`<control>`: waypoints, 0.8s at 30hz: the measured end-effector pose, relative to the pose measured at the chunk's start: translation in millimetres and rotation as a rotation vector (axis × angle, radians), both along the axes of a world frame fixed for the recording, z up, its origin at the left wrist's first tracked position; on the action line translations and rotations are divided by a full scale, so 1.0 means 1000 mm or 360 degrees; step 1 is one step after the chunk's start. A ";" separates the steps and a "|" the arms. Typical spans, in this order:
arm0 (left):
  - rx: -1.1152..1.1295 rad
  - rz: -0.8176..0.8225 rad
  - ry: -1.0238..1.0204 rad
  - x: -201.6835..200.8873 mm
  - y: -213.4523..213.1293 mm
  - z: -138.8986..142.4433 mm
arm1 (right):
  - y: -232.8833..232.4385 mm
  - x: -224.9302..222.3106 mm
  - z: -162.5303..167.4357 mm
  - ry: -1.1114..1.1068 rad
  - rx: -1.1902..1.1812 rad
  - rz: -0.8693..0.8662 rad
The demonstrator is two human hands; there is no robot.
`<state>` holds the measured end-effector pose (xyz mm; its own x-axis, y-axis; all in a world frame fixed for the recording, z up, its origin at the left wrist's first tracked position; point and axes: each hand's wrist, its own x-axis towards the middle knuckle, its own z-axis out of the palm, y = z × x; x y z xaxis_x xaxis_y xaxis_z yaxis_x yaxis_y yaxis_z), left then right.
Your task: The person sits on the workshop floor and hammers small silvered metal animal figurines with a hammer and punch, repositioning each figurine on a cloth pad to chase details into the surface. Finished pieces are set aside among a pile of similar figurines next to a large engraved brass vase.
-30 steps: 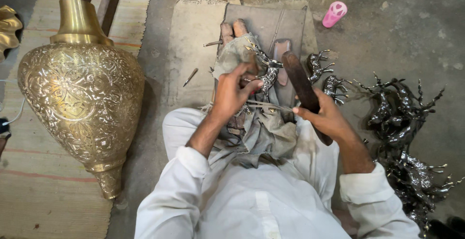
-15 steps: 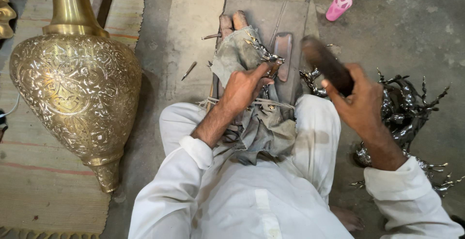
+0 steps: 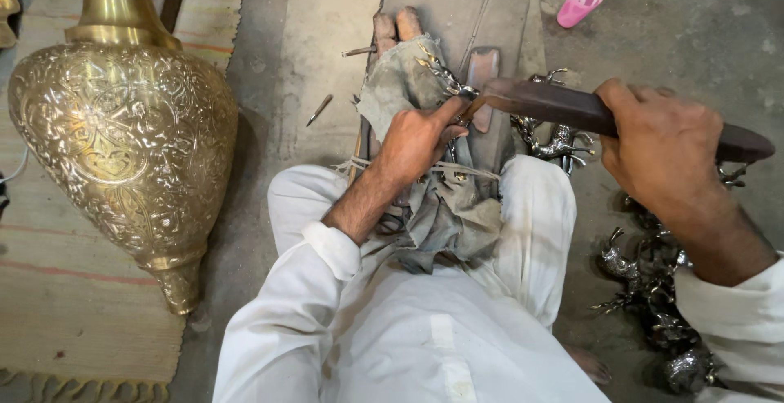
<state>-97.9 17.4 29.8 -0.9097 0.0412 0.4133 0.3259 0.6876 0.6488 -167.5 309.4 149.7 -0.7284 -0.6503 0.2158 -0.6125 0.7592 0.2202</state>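
Note:
My left hand (image 3: 418, 138) presses a small silvery metal figurine (image 3: 441, 76) and a thin chisel-like tool onto a grey cloth (image 3: 445, 207) draped over my lap and a wooden block. My right hand (image 3: 665, 146) grips a dark wooden mallet-like stick (image 3: 563, 105), held level, its tip just above the left thumb and the figurine. White sleeves and trousers cover my arms and legs.
A large engraved brass vase (image 3: 122, 142) lies on a striped mat at the left. A heap of silvery figurines (image 3: 653, 289) sits on the concrete floor at the right. A pink plastic bottle (image 3: 580, 1) lies at the top right. Loose metal punches (image 3: 320, 109) lie beside the block.
The right hand raised the wooden stick up and to the right, then brought it back down toward the figurine. The left hand stayed on the cloth and figurine.

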 end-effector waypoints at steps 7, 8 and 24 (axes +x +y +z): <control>-0.0072 0.0007 -0.0026 0.001 -0.001 -0.001 | 0.000 -0.004 0.000 -0.0083 -0.0260 0.0044; -0.0118 -0.0003 -0.0081 0.001 -0.002 -0.002 | 0.000 -0.003 -0.001 -0.0024 -0.0184 0.0046; -0.0121 -0.0159 0.0034 0.002 -0.007 -0.008 | 0.009 0.000 -0.014 0.0061 -0.0197 0.0093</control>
